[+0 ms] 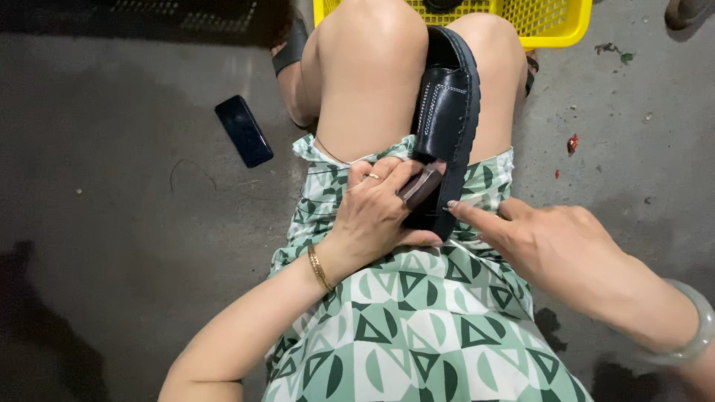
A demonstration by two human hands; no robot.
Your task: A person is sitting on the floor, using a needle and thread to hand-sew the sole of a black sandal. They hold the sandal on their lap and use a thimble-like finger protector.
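A dark smartphone (243, 130) lay on the grey concrete floor (112, 223), well left of the seated person's knees. The left hand (376, 212) curled around the heel end of a black leather sandal (445, 126), fingers closed on it, with a small brown-handled tool (421, 186) pinned under them against the shoe. The sandal stood on edge, wedged between the bare knees above the green patterned dress (417, 320). The right hand (555, 242) reached in from the right, index finger straight and touching the sole's edge, the other fingers loosely bent and holding nothing I could make out. With the shoe braced only by the knees and one hand, it could probably twist loose, and the tool might slip toward the left fingers. A yellow plastic basket (566, 26) sat beyond the knees.
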